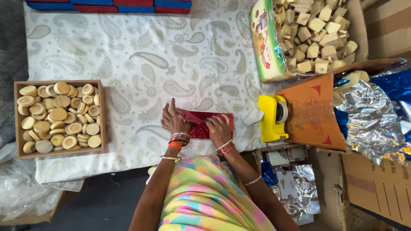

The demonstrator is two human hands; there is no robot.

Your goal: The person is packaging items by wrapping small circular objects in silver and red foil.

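**Both hands pressed on a red foil packet, wrap part done**

Grip first: both hands lay flat on the red foil packet, fingers spread and pressing more than clasping. The left hand held down its left end, one finger pointing away; the right hand covered its right half, fingers bent over the foil. The packet lay on the table, on a white paisley cloth, just in front of the person.

Judged from that, the foil was already folded round whatever was inside, but no tape showed on it, so sealing seemed left to do.

Just right of the packet stood a yellow tape dispenser, touching an orange carton flap. Loose silver and blue foil lay beyond it. Well to the left sat a wooden tray of round wooden discs. Farthest off, a cardboard box held pale wooden blocks.
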